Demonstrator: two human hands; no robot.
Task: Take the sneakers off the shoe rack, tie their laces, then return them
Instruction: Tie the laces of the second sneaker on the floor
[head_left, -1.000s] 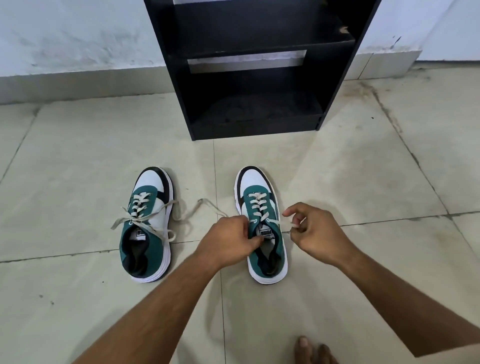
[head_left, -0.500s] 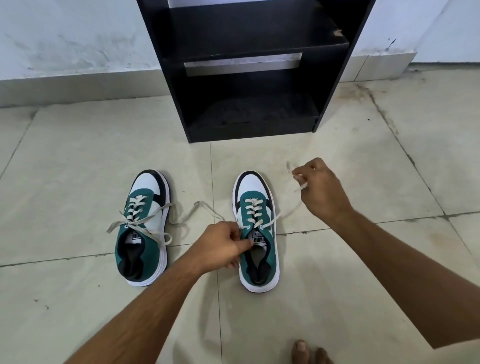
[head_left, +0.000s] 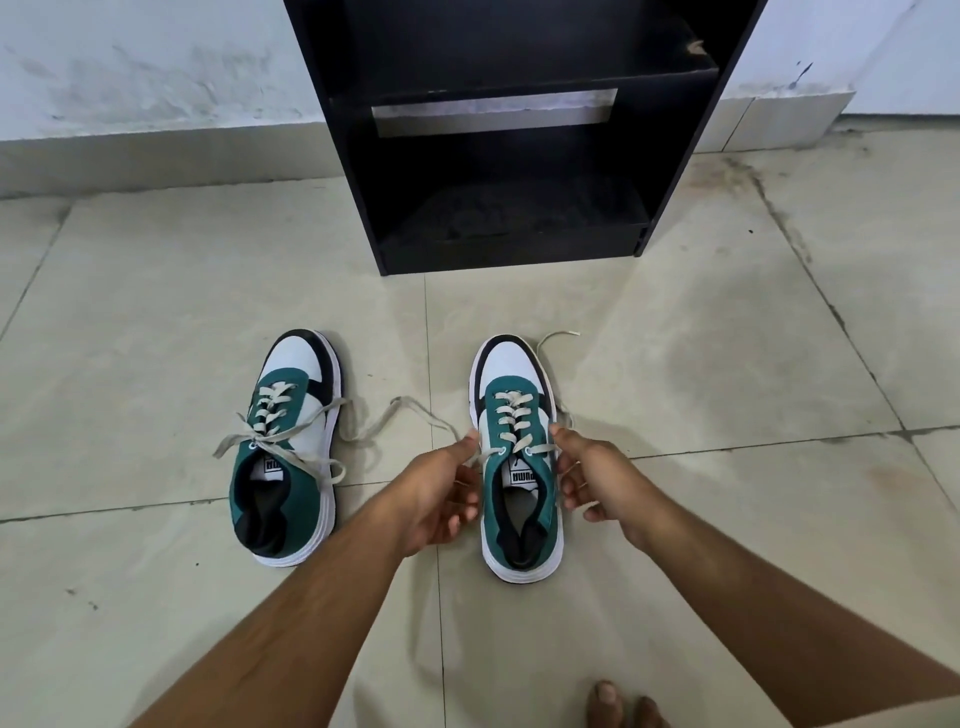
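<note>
Two green, white and black sneakers stand on the tiled floor, toes toward the black shoe rack (head_left: 675, 156). The left sneaker (head_left: 288, 447) has loose beige laces spread to both sides. The right sneaker (head_left: 517, 457) sits between my hands. My left hand (head_left: 441, 493) pinches the lace on the shoe's left side, and that lace trails away to the left. My right hand (head_left: 597, 480) pinches the lace on the right side, whose free end (head_left: 558, 338) lies on the floor beside the toe.
The rack's lower shelves hold nothing and it stands against a white wall (head_left: 156, 67) with a tiled skirting. Bare toes (head_left: 618, 704) show at the bottom edge. Pale floor tiles (head_left: 753, 338) stretch to both sides.
My right hand came back down from beside the toe to the sneaker's right eyelets, still holding the lace. My left hand shifted off the tongue to the shoe's left side.
</note>
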